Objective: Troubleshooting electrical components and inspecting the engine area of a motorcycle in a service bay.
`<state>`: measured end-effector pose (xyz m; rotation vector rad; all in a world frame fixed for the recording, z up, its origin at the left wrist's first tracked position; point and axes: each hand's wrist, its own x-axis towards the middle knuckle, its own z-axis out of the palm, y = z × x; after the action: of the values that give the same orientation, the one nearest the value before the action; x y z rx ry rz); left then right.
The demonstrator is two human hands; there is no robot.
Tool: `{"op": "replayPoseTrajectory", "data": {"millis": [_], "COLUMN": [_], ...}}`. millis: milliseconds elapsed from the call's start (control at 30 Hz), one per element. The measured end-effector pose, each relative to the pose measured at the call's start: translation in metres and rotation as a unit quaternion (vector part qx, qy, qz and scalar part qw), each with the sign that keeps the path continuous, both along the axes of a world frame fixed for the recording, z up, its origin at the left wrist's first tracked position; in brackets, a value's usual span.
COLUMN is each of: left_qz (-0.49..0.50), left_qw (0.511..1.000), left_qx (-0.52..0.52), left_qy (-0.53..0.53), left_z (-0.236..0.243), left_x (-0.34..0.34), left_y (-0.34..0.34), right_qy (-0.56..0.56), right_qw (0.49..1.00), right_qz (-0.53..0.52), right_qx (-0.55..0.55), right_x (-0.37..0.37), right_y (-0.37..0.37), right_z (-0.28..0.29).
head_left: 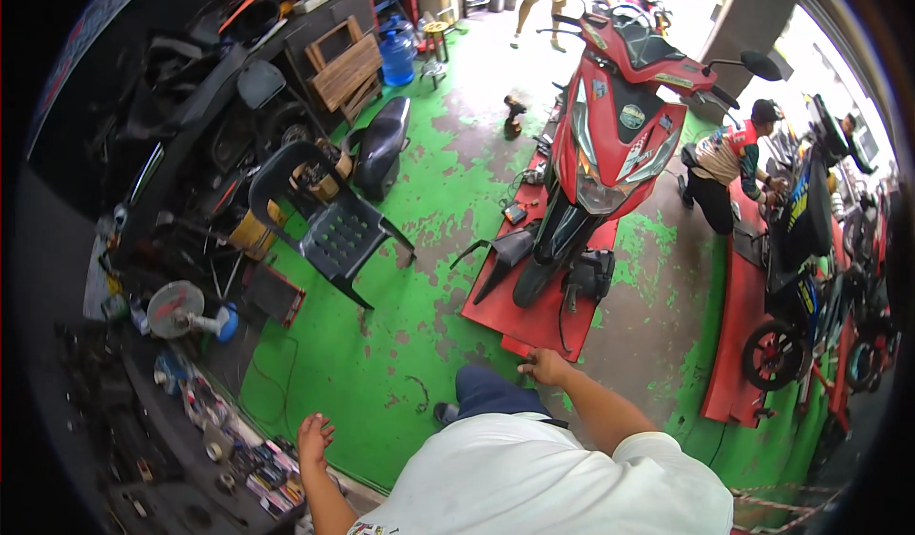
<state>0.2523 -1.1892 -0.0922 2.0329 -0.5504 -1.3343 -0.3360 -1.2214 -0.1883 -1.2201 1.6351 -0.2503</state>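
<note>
My right hand (547, 367) is closed in front of my body, and a small dark thing shows at its fingertips, too small to name. It is close to the front end of a red lift platform (488, 308). On that platform stands a red scooter (610, 144), its front wheel (534, 285) toward me. Out to my left, my left hand (315, 438) hangs with loosely curled fingers apart and nothing in it. Nearest to it is a low surface crowded with small boxes and bottles (267, 473).
A black plastic chair (338, 235) and a scooter seat (384, 149) stand on the green floor at left. A cordless drill (515, 116) stands farther off. At right, a person (726, 168) crouches by another motorbike (801, 211). A fan (179, 310) is at far left.
</note>
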Motion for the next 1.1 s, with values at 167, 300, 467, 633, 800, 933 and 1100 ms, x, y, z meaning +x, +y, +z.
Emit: {"op": "replayPoseTrajectory", "data": {"millis": [167, 300, 467, 633, 800, 933, 1100], "left_qz": [-0.124, -0.243, -0.326, -0.390, -0.444, -0.534, -0.598], "left_qw": [0.991, 0.967, 0.944, 0.921, 0.896, 0.845, 0.801], "left_qx": [-0.038, -0.080, -0.043, -0.021, -0.017, -0.023, -0.035], "left_qy": [0.013, -0.005, -0.012, -0.009, 0.016, -0.001, 0.013], "left_z": [0.009, 0.014, 0.016, 0.005, 0.009, 0.011, 0.003], "left_x": [-0.039, -0.071, -0.099, -0.127, -0.176, -0.229, -0.302], "left_y": [-0.126, -0.225, -0.344, -0.446, -0.538, -0.616, -0.728], "right_qy": [0.078, 0.137, 0.178, 0.050, -0.033, 0.023, -0.001], "right_qw": [0.997, 0.984, 0.960, 0.988, 0.955, 0.935, 0.886], "right_qz": [-0.014, -0.024, -0.089, -0.143, -0.295, -0.355, -0.463], "right_qx": [0.022, 0.109, 0.198, -0.018, 0.006, -0.009, 0.031], "right_x": [-0.004, -0.026, -0.020, -0.008, 0.005, 0.015, 0.024], "right_y": [-0.011, -0.010, -0.075, -0.202, -0.255, -0.262, -0.295], "right_z": [-0.029, -0.079, -0.098, -0.038, 0.043, 0.063, 0.039]}}
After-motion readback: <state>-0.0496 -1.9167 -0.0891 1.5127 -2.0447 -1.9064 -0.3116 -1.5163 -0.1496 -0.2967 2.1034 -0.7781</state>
